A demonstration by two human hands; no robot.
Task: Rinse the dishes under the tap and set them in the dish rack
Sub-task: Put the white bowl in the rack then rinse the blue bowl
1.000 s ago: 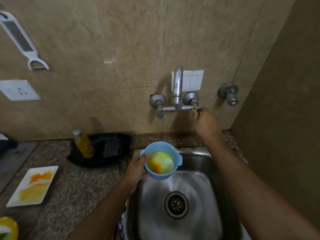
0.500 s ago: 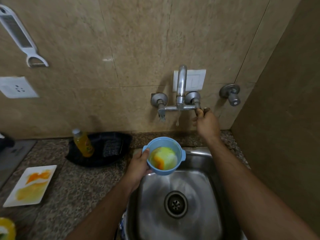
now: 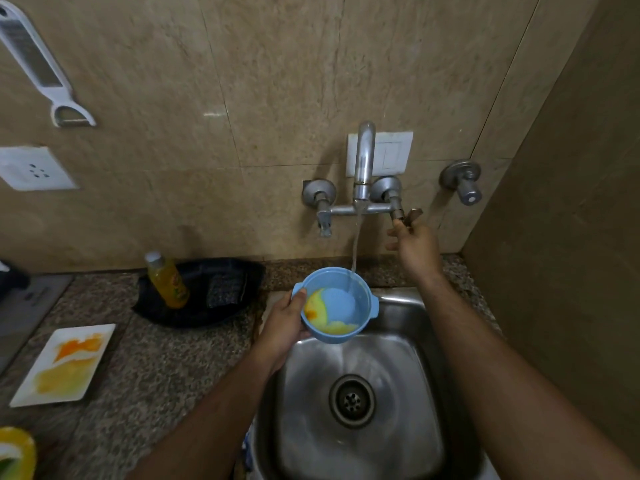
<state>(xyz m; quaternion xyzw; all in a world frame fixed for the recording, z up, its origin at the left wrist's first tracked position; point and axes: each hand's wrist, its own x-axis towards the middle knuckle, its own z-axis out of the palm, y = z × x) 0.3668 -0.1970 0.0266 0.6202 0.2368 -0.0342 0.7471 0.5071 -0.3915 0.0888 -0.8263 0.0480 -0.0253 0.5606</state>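
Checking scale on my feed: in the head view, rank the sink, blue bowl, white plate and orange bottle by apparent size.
1. Sink, clearly largest.
2. White plate.
3. Blue bowl; close to the plate, and both are foreshortened by the wide lens, so this pair is unsure.
4. Orange bottle, smallest.

Sink [image 3: 408,306] sat at right of the counter [image 3: 156,362], tap [image 3: 362,174] on the wall behind it; left hand [image 3: 284,323] held a bowl [image 3: 337,303] over the basin's back left corner, right hand [image 3: 417,247] at the tap's right handle [image 3: 412,214]. Left of the sink lay a tray [image 3: 204,313] holding a bottle [image 3: 168,280] and scrubber [image 3: 225,289]. A plate [image 3: 65,363] lay further left, nearer the counter's front.
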